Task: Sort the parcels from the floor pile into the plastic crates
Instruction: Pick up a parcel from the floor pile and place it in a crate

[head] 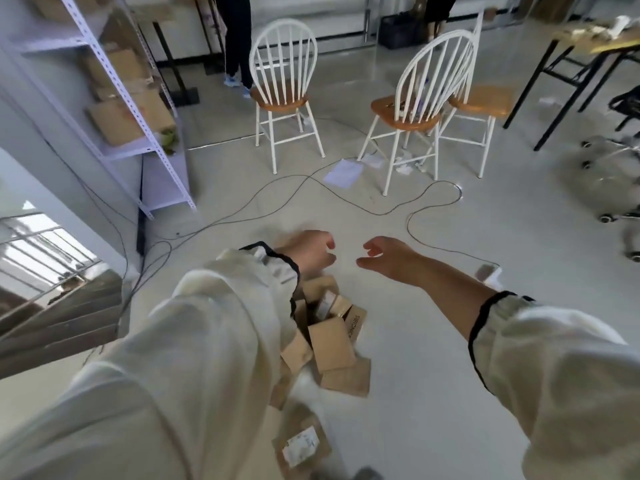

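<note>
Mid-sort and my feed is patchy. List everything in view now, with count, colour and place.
parcels: a pile, exact count unclear, brown card, floor below the hands
labelled parcel: one, brown with white label, floor near bottom edge
chairs: three, white frames, tan seats, mid-room
shelf rack: one, white, left, holding brown boxes
cables: several, dark, across the floor
paper sheet: one, white, floor by the chairs
table: one, black legs, upper right
dark crate: one, black, far wall
other person: one, dark trousers, at the back
left hand: cream sleeve, above the pile, holds nothing
right hand: cream sleeve, beside it, holds nothing
</note>
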